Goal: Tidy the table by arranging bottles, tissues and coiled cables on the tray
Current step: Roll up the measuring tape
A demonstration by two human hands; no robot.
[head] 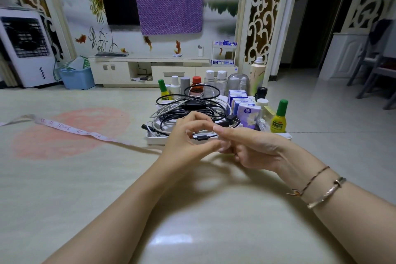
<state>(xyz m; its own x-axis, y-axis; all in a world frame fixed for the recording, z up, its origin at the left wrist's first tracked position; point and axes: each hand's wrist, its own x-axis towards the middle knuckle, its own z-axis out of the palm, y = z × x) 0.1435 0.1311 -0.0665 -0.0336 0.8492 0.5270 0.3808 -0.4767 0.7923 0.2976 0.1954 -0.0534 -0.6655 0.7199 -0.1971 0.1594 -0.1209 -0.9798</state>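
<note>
White and shallow, the tray (156, 140) sits in the middle of the frame on the big table (85, 188), and it looks almost full, so we think most of the job is done.

We go from big things to small. On the left part of the tray lies one pile of coiled cables (188, 107), black and white ones mixed; we cannot count them one by one. Behind and to the right stand the bottles (257, 75). We count about eleven, two of them yellow with green caps, but some hide each other. Next to the cables are the tissue packs (248, 113), about five, stacked close.

One last thin black cable (201, 137) is in front of the tray, near its front edge. Our left hand (188, 137) pinches it with curled fingers, and our right hand (246, 146) pinches its other end. We think it needs coiling, then it goes on the pile.

One measuring tape (70, 128) lies at the left of the frame.
</note>
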